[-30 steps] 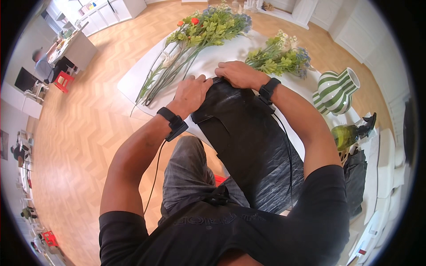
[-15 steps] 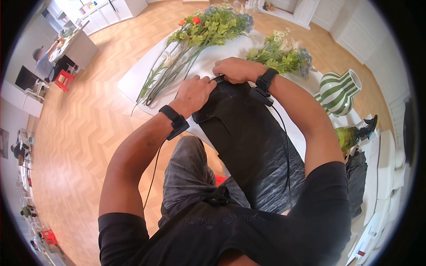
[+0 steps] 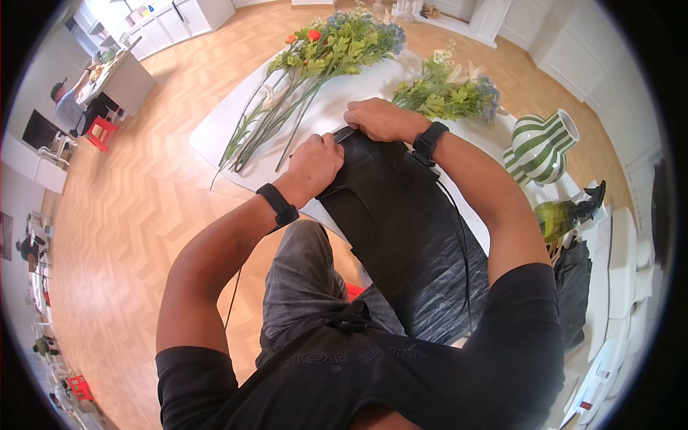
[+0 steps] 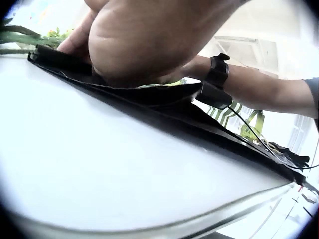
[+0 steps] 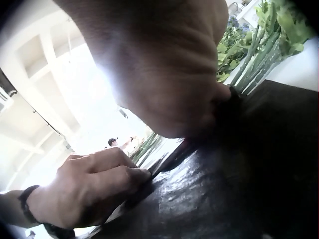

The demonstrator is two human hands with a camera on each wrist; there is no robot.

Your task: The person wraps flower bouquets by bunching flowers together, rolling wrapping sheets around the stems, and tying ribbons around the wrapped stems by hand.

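Observation:
A long, glossy black sheet (image 3: pixel 408 229) with creases lies over the table's near side and hangs toward the lap. My left hand (image 3: pixel 314 166) grips its far left corner with fingers curled over the edge. Close beside it, my right hand (image 3: pixel 383 119) pinches the same far edge a little to the right. The right wrist view shows the left hand's (image 5: pixel 94 184) fingertips on the rim of the shiny sheet (image 5: pixel 199 199). From the left wrist, the sheet's folded edge (image 4: pixel 149 107) stands slightly off the tabletop, and the left palm hides the pinch.
Long-stemmed flowers (image 3: pixel 322 54) lie across the white table (image 3: pixel 215 136), with a shorter bunch (image 3: pixel 451 93) right of them. A green-and-white striped vase (image 3: pixel 541 150) and a green bottle (image 3: pixel 555 221) are at the right. Thin cables (image 3: pixel 466 265) run from both wrists.
My left hand has moved slightly nearer and right, its wrist rolling so the wrist camera box is hidden. My right hand rose a little, then came back down. Both hands keep the sheet's edge.

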